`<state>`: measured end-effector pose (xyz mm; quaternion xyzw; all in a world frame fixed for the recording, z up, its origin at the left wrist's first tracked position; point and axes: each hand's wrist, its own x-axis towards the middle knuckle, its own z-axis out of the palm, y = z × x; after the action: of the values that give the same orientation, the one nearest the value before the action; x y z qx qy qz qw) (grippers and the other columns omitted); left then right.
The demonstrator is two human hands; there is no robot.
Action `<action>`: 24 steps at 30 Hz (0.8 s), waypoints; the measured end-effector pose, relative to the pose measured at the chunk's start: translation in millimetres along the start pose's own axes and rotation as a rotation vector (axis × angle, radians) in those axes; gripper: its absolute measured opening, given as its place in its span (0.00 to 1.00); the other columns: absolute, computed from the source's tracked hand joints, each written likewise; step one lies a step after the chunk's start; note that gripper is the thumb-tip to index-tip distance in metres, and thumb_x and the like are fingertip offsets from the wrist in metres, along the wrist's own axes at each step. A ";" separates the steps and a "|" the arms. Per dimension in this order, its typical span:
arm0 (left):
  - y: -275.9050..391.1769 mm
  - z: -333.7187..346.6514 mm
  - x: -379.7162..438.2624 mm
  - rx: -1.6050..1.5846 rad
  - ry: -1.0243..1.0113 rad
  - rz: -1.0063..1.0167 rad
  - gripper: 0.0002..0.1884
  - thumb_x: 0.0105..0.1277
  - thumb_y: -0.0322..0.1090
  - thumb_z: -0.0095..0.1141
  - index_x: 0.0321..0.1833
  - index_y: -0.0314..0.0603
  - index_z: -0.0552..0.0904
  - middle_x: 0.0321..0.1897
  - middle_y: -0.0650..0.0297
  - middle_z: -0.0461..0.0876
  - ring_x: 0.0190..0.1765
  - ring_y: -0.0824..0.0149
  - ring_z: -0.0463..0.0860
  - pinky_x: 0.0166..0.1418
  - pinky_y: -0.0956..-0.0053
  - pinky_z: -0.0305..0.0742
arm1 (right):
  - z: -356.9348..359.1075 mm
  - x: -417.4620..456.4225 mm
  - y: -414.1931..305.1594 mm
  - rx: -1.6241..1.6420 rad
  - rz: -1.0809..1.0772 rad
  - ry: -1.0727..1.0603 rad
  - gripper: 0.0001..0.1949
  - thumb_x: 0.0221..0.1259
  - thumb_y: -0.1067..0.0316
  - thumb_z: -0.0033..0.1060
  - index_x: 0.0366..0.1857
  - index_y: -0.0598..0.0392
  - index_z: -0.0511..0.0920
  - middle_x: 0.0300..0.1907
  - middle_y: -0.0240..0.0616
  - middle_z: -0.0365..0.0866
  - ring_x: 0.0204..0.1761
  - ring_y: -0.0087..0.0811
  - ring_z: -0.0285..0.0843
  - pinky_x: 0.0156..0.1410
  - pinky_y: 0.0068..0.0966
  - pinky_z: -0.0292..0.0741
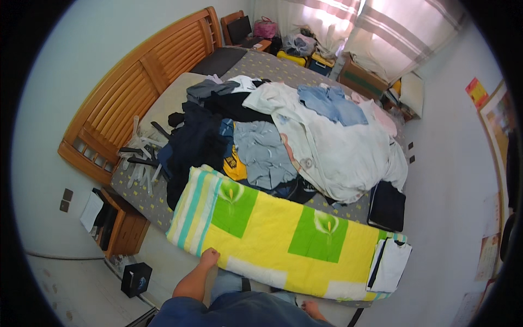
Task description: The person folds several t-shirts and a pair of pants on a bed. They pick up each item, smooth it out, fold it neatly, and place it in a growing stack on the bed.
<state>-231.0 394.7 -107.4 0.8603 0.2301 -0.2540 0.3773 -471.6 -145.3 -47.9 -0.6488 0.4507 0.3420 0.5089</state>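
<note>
A folded yellow and green quilt [273, 220] with a flower print and a striped end lies along the near side of the bed. My left hand [210, 257] rests at its near left edge with the fingers curled; whether they grip the cloth cannot be made out. Lower down, close to my body, my right hand [311, 307] hangs just off the quilt's near edge, partly cut off by my shirt. Folded white garments with black parts [390, 265] sit on the quilt's right end. Beyond it are grey shorts [265, 153] and dark navy clothing [196, 143].
White bedding or clothing [339, 151] and denim shorts [335, 104] cover the bed's far part. Clothes hangers [143, 157] pile up by the wooden headboard [139, 81]. Folded black clothing [387, 206] lies at right. A nightstand [126, 229] and black box [136, 279] stand at left.
</note>
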 end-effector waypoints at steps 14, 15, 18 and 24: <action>237.9 -173.1 262.5 -0.167 0.231 0.644 0.24 0.61 0.36 0.66 0.61 0.39 0.78 0.62 0.49 0.79 0.62 0.46 0.78 0.66 0.59 0.75 | 115.8 -77.1 -191.0 0.329 -0.057 0.182 0.16 0.73 0.56 0.59 0.51 0.60 0.78 0.47 0.44 0.86 0.45 0.38 0.88 0.46 0.32 0.84; 255.1 -191.1 280.9 0.041 0.285 0.660 0.30 0.59 0.35 0.66 0.66 0.42 0.75 0.70 0.51 0.71 0.68 0.46 0.73 0.70 0.56 0.71 | 119.6 -81.4 -182.4 0.259 -0.014 0.143 0.16 0.73 0.56 0.59 0.49 0.60 0.79 0.45 0.43 0.86 0.44 0.36 0.88 0.46 0.31 0.83; 346.0 -233.3 301.9 0.335 0.394 0.708 0.35 0.57 0.35 0.68 0.70 0.51 0.71 0.79 0.55 0.59 0.74 0.46 0.65 0.70 0.44 0.68 | 107.0 -118.0 -92.2 -0.458 -0.250 0.066 0.17 0.76 0.55 0.55 0.53 0.59 0.81 0.48 0.44 0.85 0.49 0.38 0.85 0.56 0.36 0.81; 375.4 -279.7 350.2 0.504 0.292 0.356 0.34 0.60 0.34 0.68 0.72 0.56 0.74 0.81 0.55 0.55 0.76 0.39 0.62 0.69 0.41 0.71 | 150.5 -181.6 -102.2 -0.360 -0.011 0.144 0.18 0.76 0.55 0.55 0.54 0.60 0.80 0.48 0.44 0.86 0.50 0.39 0.85 0.56 0.37 0.81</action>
<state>331.2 451.8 42.6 0.9805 0.0578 -0.1073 0.1542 -439.4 51.2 114.7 -0.7545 0.4141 0.3671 0.3527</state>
